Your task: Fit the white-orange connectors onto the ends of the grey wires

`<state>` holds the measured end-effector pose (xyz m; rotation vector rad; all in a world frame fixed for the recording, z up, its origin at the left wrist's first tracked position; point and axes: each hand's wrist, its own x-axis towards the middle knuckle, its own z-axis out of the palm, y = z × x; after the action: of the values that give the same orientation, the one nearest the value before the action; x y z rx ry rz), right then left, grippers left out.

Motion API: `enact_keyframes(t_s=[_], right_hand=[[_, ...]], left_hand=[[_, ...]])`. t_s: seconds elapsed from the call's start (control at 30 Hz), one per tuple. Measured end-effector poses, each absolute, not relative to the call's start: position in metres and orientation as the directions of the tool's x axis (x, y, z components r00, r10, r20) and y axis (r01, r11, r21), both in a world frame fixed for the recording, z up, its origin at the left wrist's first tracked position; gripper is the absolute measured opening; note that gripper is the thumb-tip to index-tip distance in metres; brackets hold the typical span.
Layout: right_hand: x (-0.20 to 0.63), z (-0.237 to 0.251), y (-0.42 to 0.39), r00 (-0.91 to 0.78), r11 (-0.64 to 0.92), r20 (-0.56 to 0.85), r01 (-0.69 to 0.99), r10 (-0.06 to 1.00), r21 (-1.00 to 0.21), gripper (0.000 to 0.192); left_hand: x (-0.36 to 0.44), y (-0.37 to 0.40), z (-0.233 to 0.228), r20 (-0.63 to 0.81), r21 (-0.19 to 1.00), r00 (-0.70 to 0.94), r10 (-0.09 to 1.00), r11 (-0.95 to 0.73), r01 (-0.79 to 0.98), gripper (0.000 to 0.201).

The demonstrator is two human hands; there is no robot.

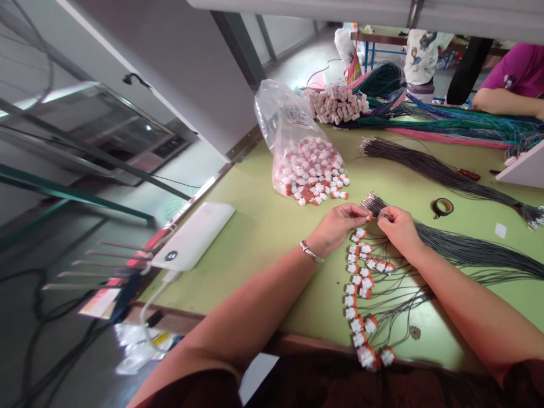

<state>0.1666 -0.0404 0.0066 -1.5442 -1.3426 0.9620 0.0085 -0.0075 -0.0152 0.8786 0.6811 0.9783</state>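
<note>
My left hand (340, 225) is closed in a pinch on a small white-and-orange connector (369, 217). Close beside it, my right hand (398, 228) pinches a thin dark wire; its tip by the connector is too small to make out. A bundle of dark wires (459, 243) with bare metal ends runs from behind my right hand to the right edge. Below my hands, several wired connectors (351, 300) lie in a curved column. Beyond my left hand, loose connectors (314, 192) spill from a clear plastic bag (289, 122).
A white power bank (193, 238) with a cable lies at the table's left edge. To the right are black tape (442, 208), a red-handled tool (469, 174) and a second wire bundle (429, 167). Coloured wires (450, 122) cross the back, near another person's arm (508, 102).
</note>
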Motion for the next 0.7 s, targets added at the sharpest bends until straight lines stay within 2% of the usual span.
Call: enact_keyframes(t_s=[0.13, 0.33, 0.6, 0.7], right_hand=[[0.167, 0.006, -0.040, 0.127, -0.071, -0.032, 0.312, 0.991, -0.947, 0.014], [0.167, 0.009, -0.043, 0.110, -0.053, -0.023, 0.281, 0.994, -0.958, 0.016], [0.166, 0.002, -0.042, 0.133, 0.015, 0.075, 0.407, 0.988, -0.913, 0.011], [0.166, -0.002, -0.042, 0.116, 0.049, 0.115, 0.462, 0.987, -0.886, 0.010]], left_hand=[[0.010, -0.008, -0.015, -0.073, 0.870, 0.388, 0.919, 0.249, -0.425, 0.022], [0.011, -0.011, -0.011, -0.165, 0.821, 0.378, 0.911, 0.340, -0.458, 0.025], [0.007, -0.009, -0.012, -0.207, 0.815, 0.442, 0.873, 0.404, -0.415, 0.026], [0.008, -0.010, -0.013, -0.167, 0.867, 0.436, 0.885, 0.342, -0.363, 0.024]])
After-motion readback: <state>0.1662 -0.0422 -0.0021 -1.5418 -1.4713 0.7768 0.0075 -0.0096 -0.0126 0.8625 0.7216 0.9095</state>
